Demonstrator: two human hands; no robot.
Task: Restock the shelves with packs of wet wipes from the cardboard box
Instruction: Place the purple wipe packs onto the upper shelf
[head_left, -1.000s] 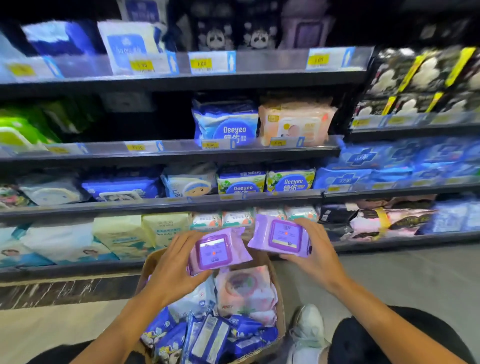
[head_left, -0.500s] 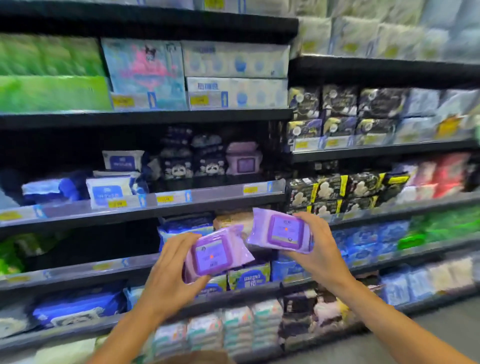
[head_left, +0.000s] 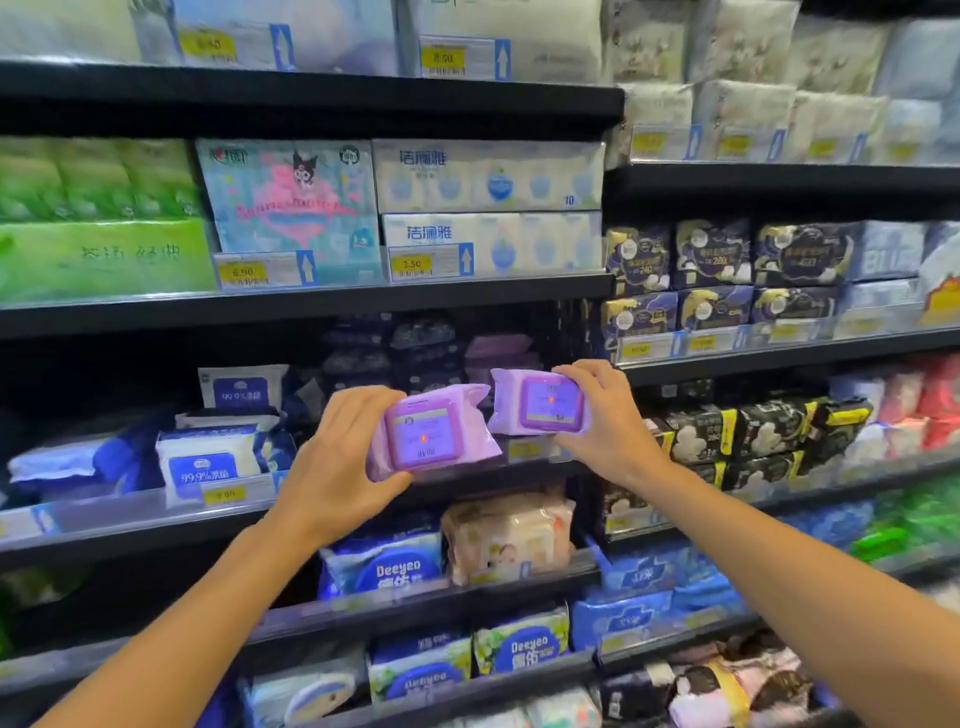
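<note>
Our left hand (head_left: 332, 467) grips one purple wipes pack (head_left: 431, 434), our right hand (head_left: 605, 421) grips another pack (head_left: 540, 402), both raised before the middle shelf (head_left: 156, 512).

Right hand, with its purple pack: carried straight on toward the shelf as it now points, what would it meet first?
Probably the stacked purple packs at the back of that shelf bay, straight behind the purple pack that the right hand grips. The way between looks free, though depth is unclear in this one view.

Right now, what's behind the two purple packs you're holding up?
Behind the left purple pack and right purple pack: matching purple packs and dark packs stacked deep on the shelf. Their lower parts are covered.
</note>
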